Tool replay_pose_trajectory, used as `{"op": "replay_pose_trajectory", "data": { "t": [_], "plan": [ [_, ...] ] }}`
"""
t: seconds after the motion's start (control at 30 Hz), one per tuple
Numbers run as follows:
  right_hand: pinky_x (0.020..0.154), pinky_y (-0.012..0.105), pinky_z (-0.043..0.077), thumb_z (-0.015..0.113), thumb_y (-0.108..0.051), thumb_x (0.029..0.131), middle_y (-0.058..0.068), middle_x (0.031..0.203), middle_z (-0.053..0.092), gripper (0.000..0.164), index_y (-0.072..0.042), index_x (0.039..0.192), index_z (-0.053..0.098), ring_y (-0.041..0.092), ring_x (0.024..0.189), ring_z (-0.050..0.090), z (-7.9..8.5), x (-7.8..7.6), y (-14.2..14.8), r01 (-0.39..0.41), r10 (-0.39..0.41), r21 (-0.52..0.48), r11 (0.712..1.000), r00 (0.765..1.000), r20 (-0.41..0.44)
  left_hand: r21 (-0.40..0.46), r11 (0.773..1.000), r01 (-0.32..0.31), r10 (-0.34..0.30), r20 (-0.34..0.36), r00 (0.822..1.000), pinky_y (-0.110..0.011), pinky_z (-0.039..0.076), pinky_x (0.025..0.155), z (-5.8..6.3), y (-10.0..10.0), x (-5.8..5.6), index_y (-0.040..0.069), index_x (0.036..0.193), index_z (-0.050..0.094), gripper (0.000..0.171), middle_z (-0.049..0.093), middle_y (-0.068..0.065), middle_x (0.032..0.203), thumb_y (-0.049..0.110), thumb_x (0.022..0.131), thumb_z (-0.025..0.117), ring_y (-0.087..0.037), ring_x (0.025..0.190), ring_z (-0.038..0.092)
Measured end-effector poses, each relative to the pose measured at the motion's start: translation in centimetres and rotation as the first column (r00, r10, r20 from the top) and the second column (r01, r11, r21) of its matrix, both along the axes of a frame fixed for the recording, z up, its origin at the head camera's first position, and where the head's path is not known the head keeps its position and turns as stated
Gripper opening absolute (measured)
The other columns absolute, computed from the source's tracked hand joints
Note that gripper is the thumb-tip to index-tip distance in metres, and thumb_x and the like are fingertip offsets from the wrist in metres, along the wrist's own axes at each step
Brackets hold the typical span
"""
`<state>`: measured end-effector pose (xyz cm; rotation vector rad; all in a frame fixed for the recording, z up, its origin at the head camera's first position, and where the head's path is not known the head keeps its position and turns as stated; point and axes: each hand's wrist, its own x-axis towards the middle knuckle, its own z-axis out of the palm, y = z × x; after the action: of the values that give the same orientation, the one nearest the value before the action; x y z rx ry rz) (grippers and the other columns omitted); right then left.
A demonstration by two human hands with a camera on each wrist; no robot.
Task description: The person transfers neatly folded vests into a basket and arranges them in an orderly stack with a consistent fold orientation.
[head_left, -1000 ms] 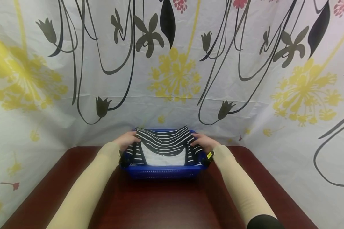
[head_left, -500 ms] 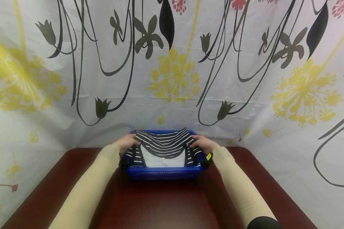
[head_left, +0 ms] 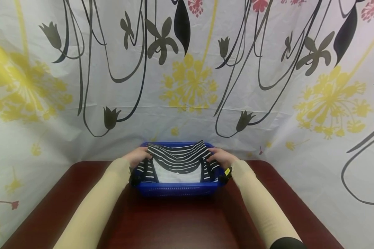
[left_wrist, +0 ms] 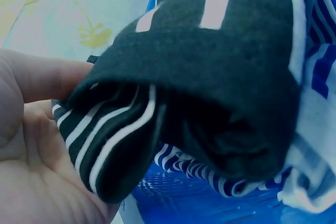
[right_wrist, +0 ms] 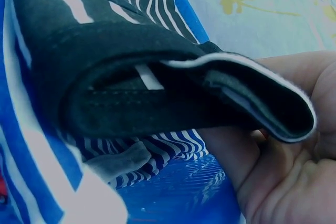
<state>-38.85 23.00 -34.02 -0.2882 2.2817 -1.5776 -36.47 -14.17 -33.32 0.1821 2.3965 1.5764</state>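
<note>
A striped top (head_left: 176, 159), black with thin white lines and a pale front panel, lies in the blue plastic basket (head_left: 179, 189). My left hand (head_left: 138, 155) pinches its left upper edge; in the left wrist view a dark, folded striped cuff (left_wrist: 194, 56) sits between thumb and fingers. On the other side, my right hand (head_left: 222, 156) pinches the matching edge. The right wrist view has that dark cuff (right_wrist: 121, 119) gaping open beside the right thumb and fingers. Between the hands the neckline sags in a curve. Parts of the fingertips are hidden behind the cloth.
The basket stands at the far end of a dark red table (head_left: 177, 221). Right behind it hangs a white curtain (head_left: 187, 121) with flower prints. More blue-and-white striped cloth (right_wrist: 178, 150) lies inside the basket, under the raised cuffs.
</note>
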Motion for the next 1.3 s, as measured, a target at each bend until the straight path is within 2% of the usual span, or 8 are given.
{"op": "replay_pose_trajectory", "data": {
  "t": [0.2,0.4,0.8,1.13,1.3],
  "plan": [
    [0.101,0.035,0.036,0.056,0.008,0.089,0.020,0.160,0.004,0.076,0.000,0.153,0.017,0.032,0.143,0.016,-0.12,-0.11,0.10,-0.002,0.002,-0.003,1.000,1.000,0.005,0.013,1.000,0.005,-0.005,-0.007,1.000,-0.051,0.010,0.115,-0.37,0.03,-0.27,-0.014,0.148,0.009,0.069,0.005,-0.030,0.155,-0.007,0.090,0.046,-0.044,0.143,0.005],
    [0.106,0.039,0.032,0.057,0.008,0.088,0.021,0.160,0.004,0.076,0.000,0.153,0.018,0.032,0.144,0.013,-0.01,0.06,0.04,0.009,-0.009,0.004,1.000,1.000,0.008,0.040,0.999,0.002,-0.002,-0.004,1.000,-0.052,0.009,0.115,-0.85,0.00,-0.67,-0.014,0.148,0.009,0.071,0.004,-0.030,0.156,-0.010,0.088,0.046,-0.044,0.143,0.003],
    [0.105,0.038,0.033,0.056,0.005,0.091,0.020,0.160,0.000,0.075,-0.001,0.154,0.015,0.032,0.144,0.013,0.13,0.01,-0.02,-0.004,0.004,0.012,1.000,1.000,0.018,0.037,0.999,0.008,-0.007,-0.019,1.000,-0.052,0.010,0.115,-0.92,-0.12,-0.79,-0.015,0.147,0.009,0.071,0.004,-0.031,0.155,-0.010,0.088,0.047,-0.045,0.143,0.003],
    [0.114,0.047,0.019,0.054,0.007,0.091,0.021,0.160,-0.002,0.075,0.000,0.154,0.013,0.033,0.145,0.005,0.10,0.07,0.03,-0.029,0.029,-0.007,1.000,0.999,0.032,0.031,0.999,0.026,-0.026,-0.003,1.000,-0.054,0.010,0.114,-0.96,-0.47,-0.69,-0.014,0.148,0.008,0.071,0.003,-0.030,0.156,-0.008,0.090,0.048,-0.044,0.143,0.002],
    [0.114,0.047,0.020,0.054,0.007,0.091,0.021,0.160,-0.003,0.075,0.000,0.154,0.013,0.033,0.145,0.005,0.21,0.12,-0.03,-0.037,0.037,-0.007,0.999,0.999,0.033,0.022,0.999,0.031,-0.031,-0.009,0.999,-0.055,0.011,0.114,-0.69,-0.41,-0.49,-0.015,0.148,0.009,0.070,0.004,-0.031,0.155,-0.008,0.090,0.049,-0.045,0.143,0.003]
  ]
}}
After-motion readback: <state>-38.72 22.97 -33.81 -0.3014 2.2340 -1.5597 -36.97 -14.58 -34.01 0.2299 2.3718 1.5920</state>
